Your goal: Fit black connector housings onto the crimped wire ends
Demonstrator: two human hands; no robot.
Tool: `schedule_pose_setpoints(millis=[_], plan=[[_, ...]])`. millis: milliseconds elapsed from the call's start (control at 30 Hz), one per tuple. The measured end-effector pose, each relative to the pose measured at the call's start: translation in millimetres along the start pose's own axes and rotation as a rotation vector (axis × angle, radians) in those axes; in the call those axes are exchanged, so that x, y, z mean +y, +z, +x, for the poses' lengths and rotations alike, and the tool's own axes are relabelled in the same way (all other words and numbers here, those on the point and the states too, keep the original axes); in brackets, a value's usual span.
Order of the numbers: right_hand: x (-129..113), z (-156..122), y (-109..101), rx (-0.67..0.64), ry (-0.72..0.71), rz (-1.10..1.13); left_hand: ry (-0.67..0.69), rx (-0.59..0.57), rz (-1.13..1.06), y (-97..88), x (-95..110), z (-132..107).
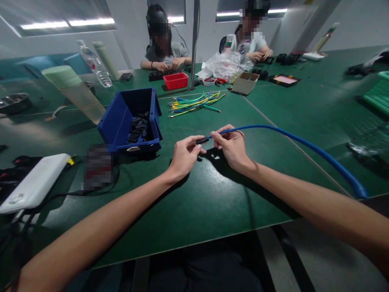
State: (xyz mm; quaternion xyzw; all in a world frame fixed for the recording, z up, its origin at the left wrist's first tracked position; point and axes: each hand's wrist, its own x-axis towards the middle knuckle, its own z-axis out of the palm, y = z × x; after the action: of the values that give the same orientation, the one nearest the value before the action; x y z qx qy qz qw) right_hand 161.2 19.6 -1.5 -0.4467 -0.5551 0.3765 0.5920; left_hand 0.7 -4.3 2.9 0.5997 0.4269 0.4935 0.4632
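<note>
Over the middle of the green table, my left hand [186,155] pinches a small black sleeve [202,140] between thumb and fingers. My right hand [232,147] grips a blue cable [258,126] close to its end, and that end meets the sleeve. How far the cable goes into the sleeve cannot be made out. From my right hand the cable arcs away to the right and comes down near the table's front edge. A blue bin [129,117] with several black sleeves [139,126] in it stands left of my hands. Beyond them lies a bundle of green, yellow and blue wires [196,103].
Left are a white power bank [36,182], a tilted bottle with a green lid [74,93] and a clear water bottle [95,65]. Farther back are a red tray [175,81], a cardboard box [245,83] and a metal pole [194,44]. Two people work across the table.
</note>
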Motion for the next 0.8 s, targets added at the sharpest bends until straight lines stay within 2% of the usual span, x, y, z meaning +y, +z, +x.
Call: schedule_pose_setpoints(millis=[267,800], plan=[[-2.0,-0.2,1.0,-0.01,0.081,0.081,-0.008,-0.022,0.0,-0.6,1.6,-0.4],[-3.5,0.8,0.0,-0.041,0.147,0.154,-0.004,-0.03,-0.026,-0.8,-1.2,1.3]])
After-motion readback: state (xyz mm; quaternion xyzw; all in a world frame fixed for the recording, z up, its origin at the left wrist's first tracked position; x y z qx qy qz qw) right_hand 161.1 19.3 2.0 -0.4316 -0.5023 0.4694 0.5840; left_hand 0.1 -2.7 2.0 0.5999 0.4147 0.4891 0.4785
